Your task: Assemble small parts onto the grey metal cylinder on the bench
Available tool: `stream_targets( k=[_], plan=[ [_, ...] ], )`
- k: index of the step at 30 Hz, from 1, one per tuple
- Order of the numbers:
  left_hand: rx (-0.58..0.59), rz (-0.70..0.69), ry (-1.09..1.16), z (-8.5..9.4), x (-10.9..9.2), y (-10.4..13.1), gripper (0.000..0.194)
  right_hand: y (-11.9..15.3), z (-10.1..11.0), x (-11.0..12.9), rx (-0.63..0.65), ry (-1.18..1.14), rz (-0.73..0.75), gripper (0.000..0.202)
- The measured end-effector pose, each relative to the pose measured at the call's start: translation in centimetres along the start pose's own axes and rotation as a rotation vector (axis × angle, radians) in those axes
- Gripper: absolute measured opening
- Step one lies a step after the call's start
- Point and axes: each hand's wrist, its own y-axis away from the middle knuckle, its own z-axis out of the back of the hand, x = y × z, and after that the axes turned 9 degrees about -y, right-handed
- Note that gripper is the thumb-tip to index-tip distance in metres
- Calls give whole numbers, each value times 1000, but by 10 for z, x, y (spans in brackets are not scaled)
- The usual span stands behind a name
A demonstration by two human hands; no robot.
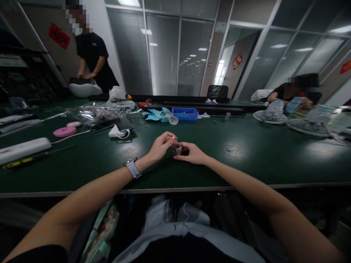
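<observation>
A small grey metal cylinder [177, 150], perhaps a little motor, stands near the middle of the green table. My right hand [192, 153] grips it from the right, with the thumb low and the fingers around the far side. Just above and to the left is my left hand [162, 147], wearing a watch with a pale strap [133, 168]. Its thumb and fingertips come together beside the cylinder's top. Whatever they may pinch is too small to make out.
Left on the green table [164, 175] lie a white power strip [24, 149], a yellow-handled screwdriver [22, 162], a pink disc [65, 131] and a white charger [118, 132]. Behind are blue fan blades [157, 114] and a blue basket [185, 114]. Two other people are beyond.
</observation>
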Motion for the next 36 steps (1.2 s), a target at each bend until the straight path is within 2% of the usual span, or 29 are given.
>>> stream_targets(
  k=[5, 12, 17, 19, 21, 24, 26, 29, 31, 34, 36],
  plan=[
    [-119, 7, -119, 4, 1, 0, 26, -1, 0, 1, 11, -5, 2, 41],
    [-31, -71, -337, 1, -4, 4, 35, -1, -1, -1, 0, -18, 7, 39],
    [-121, -123, -333, -1, -9, 4, 29, -1, -1, -1, -8, 13, 6, 42],
    [-186, -137, -355, 3, -8, 2, 24, 0, 0, 0, -3, 16, 1, 44],
    [-226, -95, -434, 11, -3, 0, 20, 0, 1, 2, 3, 18, -2, 46],
    [-154, 91, -603, 26, 12, -1, 20, 1, 1, 5, 8, 19, -11, 47],
    [-46, 200, -687, 33, 23, -1, 19, 1, 2, 6, 8, 21, -22, 47],
    [9, 159, -763, 36, 33, 2, 16, 1, 1, 7, 6, 24, -28, 47],
    [25, 98, -775, 35, 34, 4, 23, 1, 1, 7, 6, 24, -24, 47],
    [6, 6, -816, 32, 34, 6, 32, 0, 1, 4, 4, 24, -27, 47],
    [-1, -26, -837, 30, 31, 6, 32, 0, 1, 4, 5, 21, -27, 47]
  ],
)
